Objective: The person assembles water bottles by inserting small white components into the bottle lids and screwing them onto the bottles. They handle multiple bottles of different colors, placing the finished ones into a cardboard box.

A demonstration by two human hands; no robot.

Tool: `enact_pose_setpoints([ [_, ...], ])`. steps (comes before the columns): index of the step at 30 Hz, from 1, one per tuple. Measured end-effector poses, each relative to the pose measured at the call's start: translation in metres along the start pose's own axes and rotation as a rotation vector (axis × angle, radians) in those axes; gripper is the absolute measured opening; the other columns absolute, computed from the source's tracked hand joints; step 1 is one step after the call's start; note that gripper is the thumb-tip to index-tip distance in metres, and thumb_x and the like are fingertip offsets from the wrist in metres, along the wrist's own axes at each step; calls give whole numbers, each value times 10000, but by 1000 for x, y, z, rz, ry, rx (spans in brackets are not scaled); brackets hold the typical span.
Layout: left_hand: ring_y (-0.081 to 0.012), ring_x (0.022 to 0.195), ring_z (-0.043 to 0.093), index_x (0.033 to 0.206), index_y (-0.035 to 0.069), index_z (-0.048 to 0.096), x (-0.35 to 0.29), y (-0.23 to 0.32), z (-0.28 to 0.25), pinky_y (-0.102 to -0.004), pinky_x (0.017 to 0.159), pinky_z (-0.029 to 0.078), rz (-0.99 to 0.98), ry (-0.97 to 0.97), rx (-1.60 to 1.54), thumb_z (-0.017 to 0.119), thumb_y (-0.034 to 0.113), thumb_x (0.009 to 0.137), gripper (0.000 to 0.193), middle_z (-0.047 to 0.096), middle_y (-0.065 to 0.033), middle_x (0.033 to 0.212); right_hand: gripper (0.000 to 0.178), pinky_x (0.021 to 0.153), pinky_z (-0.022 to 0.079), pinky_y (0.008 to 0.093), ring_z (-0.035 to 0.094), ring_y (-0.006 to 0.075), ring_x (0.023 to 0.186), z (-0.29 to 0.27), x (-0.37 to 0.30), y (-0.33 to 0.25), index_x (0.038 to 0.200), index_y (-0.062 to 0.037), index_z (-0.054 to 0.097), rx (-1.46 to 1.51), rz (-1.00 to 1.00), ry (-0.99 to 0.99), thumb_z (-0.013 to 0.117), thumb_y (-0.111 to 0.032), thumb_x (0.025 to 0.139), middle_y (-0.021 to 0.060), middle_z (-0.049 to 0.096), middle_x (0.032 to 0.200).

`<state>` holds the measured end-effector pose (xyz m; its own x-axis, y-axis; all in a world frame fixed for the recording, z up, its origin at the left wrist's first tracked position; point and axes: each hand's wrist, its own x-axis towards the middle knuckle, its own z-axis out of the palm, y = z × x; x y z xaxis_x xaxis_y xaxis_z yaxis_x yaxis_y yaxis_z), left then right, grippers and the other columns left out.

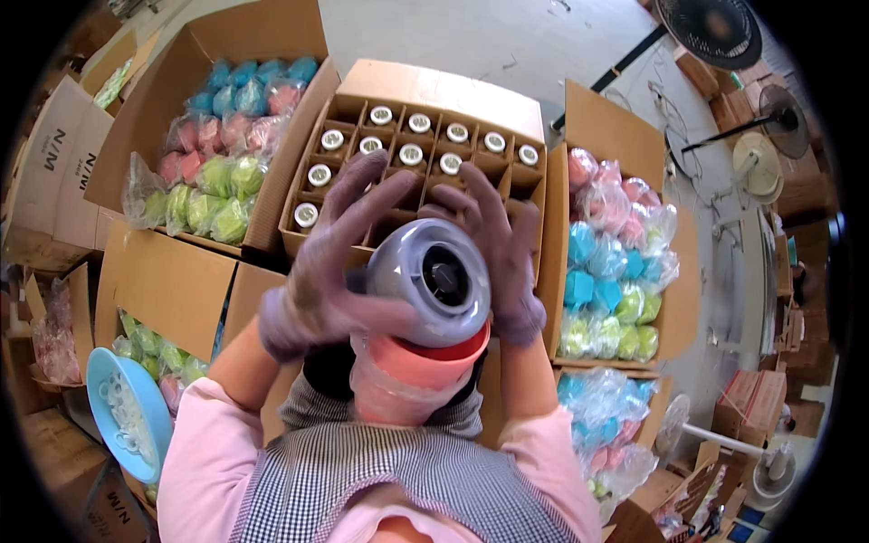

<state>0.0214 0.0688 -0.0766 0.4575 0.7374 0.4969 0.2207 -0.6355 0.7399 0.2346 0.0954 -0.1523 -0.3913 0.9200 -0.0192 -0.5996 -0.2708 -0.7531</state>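
Between my hands sits a round grey translucent piece (405, 271) with a dark hub in its middle, its face tilted up to the right. It rests at the mouth of a coral-pink cup (398, 380) wrapped in clear plastic, which stands upright at my lap. My left hand (330, 258), in a mauve glove, has its fingers stretched out and its thumb laid along the grey piece's near left side. My right hand (502, 249), gloved too, is beside the piece's right side with fingers spread. The right thumb is hidden behind the piece.
Ahead, a divided carton (294, 195) holds several white-capped bottles. Open cartons of plastic-wrapped blue, pink and green pieces stand at left (136, 172) and right (679, 299). A blue basin (163, 425) with clear rings is at lower left. A black fan (715, 27) stands far right.
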Motion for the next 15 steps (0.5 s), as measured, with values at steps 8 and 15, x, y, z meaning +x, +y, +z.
enact_pose_setpoints([
  [8, -215, 1154, 644, 1371, 65, 551, 3, -64, 20, -363, 943, 568, -433, 346, -859, 606, 464, 966, 571, 630, -101, 1294, 343, 767, 515, 283, 627, 141, 893, 14, 39, -23, 1211, 1, 585, -822, -791, 435, 598, -286, 1022, 82, 620, 1032],
  [15, -184, 1174, 604, 1484, 50, 425, 10, -83, 49, -360, 974, 544, -625, 420, -1043, 638, 364, 979, 632, 576, -118, 1359, 605, 893, 522, 479, 578, 428, 1034, -10, 60, -1, 1336, -93, 548, -1670, -925, 3, 723, -132, 758, 219, 548, 1306],
])
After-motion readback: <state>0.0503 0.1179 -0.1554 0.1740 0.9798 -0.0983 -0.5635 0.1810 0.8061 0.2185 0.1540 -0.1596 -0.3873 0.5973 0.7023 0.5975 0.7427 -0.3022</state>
